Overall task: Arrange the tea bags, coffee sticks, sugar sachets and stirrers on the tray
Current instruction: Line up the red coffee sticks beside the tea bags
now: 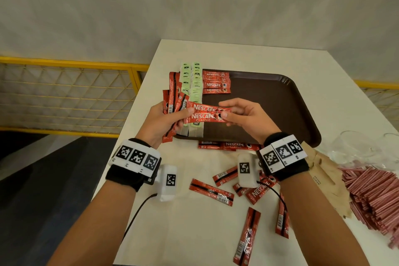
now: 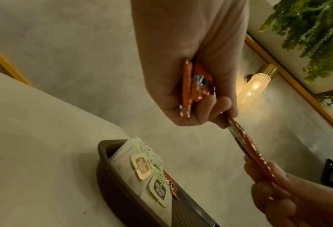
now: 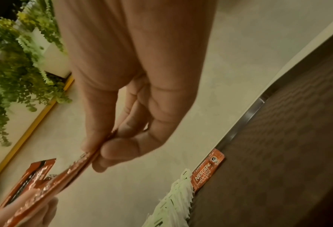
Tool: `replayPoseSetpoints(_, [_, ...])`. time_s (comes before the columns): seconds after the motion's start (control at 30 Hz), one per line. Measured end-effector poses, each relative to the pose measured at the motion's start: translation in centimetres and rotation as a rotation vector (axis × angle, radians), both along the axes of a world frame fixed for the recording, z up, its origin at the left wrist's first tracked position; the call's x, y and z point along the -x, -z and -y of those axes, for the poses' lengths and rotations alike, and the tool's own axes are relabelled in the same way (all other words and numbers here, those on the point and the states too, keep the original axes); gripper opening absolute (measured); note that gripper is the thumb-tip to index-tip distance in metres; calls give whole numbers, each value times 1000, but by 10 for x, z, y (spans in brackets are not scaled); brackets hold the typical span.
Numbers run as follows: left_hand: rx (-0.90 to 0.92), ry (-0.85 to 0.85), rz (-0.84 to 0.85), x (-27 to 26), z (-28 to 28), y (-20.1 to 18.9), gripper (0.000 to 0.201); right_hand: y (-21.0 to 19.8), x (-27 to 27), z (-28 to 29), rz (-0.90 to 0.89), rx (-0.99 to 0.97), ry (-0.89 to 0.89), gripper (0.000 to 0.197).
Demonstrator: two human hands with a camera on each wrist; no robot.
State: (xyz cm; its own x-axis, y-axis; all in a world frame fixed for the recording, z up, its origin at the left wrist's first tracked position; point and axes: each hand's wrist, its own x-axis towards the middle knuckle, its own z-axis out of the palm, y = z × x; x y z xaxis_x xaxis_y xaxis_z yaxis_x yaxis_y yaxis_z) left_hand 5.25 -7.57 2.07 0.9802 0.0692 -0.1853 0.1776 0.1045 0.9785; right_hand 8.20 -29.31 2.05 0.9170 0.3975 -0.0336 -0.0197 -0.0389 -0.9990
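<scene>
My left hand grips a fanned bunch of red coffee sticks above the left edge of the brown tray. Two of these sticks lie crosswise between both hands, and my right hand pinches their right ends. In the left wrist view the left hand curls round the bunch. The right wrist view has the right hand pinching the stick ends. Green-tagged tea bags line the tray's left side, with a small pile of coffee sticks beside them.
Loose coffee sticks lie scattered on the white table in front of the tray. A heap of red-striped stirrers, brown sachets and clear glasses sit at the right. The table's left edge drops off near a yellow railing.
</scene>
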Motion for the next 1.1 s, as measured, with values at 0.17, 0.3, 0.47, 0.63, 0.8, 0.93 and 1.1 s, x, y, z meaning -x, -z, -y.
replayPoseSetpoints(0.17, [-25, -82, 28, -10, 4, 4, 22, -5, -17, 2, -3, 82, 6, 14])
replayPoseSetpoints(0.3, [37, -153, 24, -17, 3, 6, 20, -11, -49, 11, -14, 127, 81, 19])
replayPoseSetpoints(0.47, [112, -195, 31, -19, -7, 7, 14, 4, -108, 28, -77, 311, 301, 24])
replayPoseSetpoints(0.63, [155, -194, 32, -18, -13, 10, 10, 17, -148, 17, -104, 609, 217, 16])
replayPoseSetpoints(0.8, [138, -194, 26, -21, -22, 11, 9, 23, -170, -2, -78, 755, 214, 12])
replayPoseSetpoints(0.93, [136, -231, 28, -21, -30, 11, 9, 28, -180, -7, -16, 843, 256, 15])
replayPoseSetpoints(1.1, [150, -267, 13, -19, -33, 14, 9, 31, -180, -4, 24, 931, 233, 19])
